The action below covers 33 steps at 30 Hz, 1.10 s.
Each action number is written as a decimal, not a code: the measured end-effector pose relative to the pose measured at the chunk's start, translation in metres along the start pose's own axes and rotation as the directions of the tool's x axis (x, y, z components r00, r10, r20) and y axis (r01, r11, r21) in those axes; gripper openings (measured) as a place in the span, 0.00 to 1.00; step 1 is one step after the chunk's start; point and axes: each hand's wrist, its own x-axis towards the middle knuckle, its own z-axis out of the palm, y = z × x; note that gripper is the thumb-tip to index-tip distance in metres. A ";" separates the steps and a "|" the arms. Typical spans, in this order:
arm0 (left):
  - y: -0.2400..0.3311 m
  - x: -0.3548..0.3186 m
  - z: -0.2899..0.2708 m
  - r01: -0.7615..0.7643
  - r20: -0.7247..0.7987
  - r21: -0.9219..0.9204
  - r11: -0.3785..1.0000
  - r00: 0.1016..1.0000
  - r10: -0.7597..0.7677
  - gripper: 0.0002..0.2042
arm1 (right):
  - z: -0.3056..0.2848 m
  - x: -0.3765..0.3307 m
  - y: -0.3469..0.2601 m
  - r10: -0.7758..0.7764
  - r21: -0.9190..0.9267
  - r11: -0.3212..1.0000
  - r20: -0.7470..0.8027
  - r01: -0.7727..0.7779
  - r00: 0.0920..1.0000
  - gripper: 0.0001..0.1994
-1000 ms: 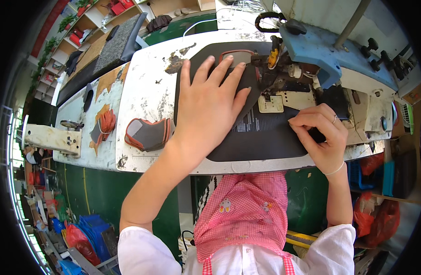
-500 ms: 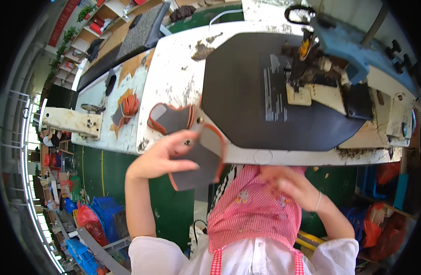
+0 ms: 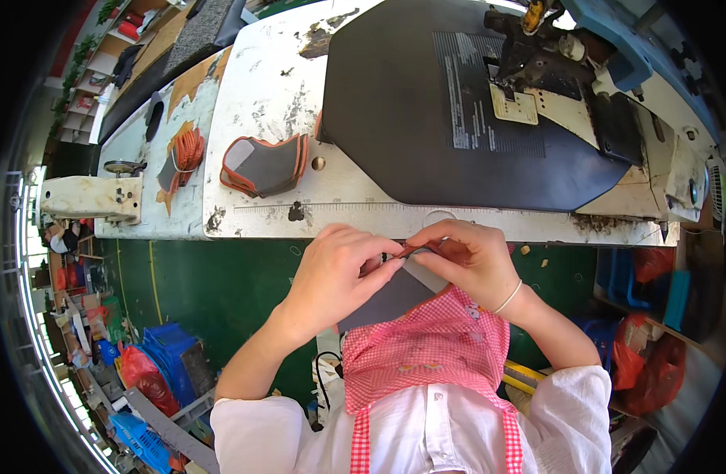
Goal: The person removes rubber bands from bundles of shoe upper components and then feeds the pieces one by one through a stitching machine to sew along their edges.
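A grey fabric piece with orange-red edging hangs between my two hands, in front of the table's near edge and over my apron. My left hand pinches its upper edge between thumb and fingers. Close beside it, my right hand grips the same edge with thumb and forefinger, the fingertips of both hands nearly meeting. On the white table lies a small stack of similar grey pieces with orange edging. Part of the held edge is hidden by my fingers.
A sewing machine stands at the right, with a black board around its bed. The worn white table has a ruler strip along its front. A tied orange-edged bundle sits on the left table. Bags and crates crowd the lower left.
My left hand has carried the fabric piece rightward and down from over the table's edge. The right hand, free before, has moved up and taken hold of it. The view has shifted slightly.
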 end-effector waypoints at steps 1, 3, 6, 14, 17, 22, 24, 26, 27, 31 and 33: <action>0.005 0.002 -0.002 -0.003 0.004 -0.007 1.000 1.000 0.003 0.11 | -0.001 -0.001 -0.005 -0.011 -0.089 0.996 0.002 0.011 1.000 0.09; 0.014 0.006 -0.009 0.306 0.191 -0.135 0.943 0.941 -0.278 0.09 | -0.004 -0.002 -0.011 -0.022 -0.179 0.984 0.007 0.023 1.000 0.08; -0.006 0.002 0.010 -0.228 -0.213 0.344 0.911 0.926 0.312 0.07 | -0.005 -0.002 -0.014 -0.042 -0.272 0.962 -0.006 0.039 0.999 0.08; 0.000 0.007 0.015 -0.126 -0.144 -0.016 0.992 0.982 0.122 0.07 | -0.009 0.000 -0.006 -0.271 -0.413 0.877 -0.002 0.247 0.962 0.07; 0.000 0.008 0.014 -0.111 -0.086 -0.077 0.991 0.991 0.104 0.07 | -0.012 0.002 -0.006 -0.346 -0.489 0.803 0.084 0.341 0.935 0.05; 0.000 0.009 0.016 -0.082 -0.047 -0.176 0.981 0.996 0.075 0.07 | -0.011 0.002 -0.017 -0.374 -0.660 0.640 0.180 0.394 0.910 0.06; 0.001 0.009 0.014 -0.060 -0.014 -0.275 0.960 0.998 0.059 0.09 | -0.010 0.002 -0.017 -0.387 -0.711 0.581 0.188 0.397 0.903 0.06; -0.007 0.012 0.017 -0.046 0.010 -0.285 0.958 0.999 0.050 0.10 | -0.013 0.005 -0.007 -0.277 -0.660 0.686 0.155 0.308 0.948 0.06; -0.010 0.015 0.017 -0.039 0.028 -0.291 0.956 0.998 0.049 0.11 | -0.015 0.007 -0.002 -0.281 -0.662 0.682 0.155 0.310 0.947 0.06; -0.028 0.023 -0.017 -0.020 -0.017 -0.236 0.972 1.000 0.017 0.12 | -0.033 0.010 0.017 0.144 -0.103 0.982 -0.114 -0.156 0.983 0.09; -0.050 0.037 -0.054 0.135 -0.246 -0.522 0.842 0.921 -0.301 0.10 | -0.050 0.004 0.020 0.239 0.035 0.971 -0.098 -0.236 0.966 0.11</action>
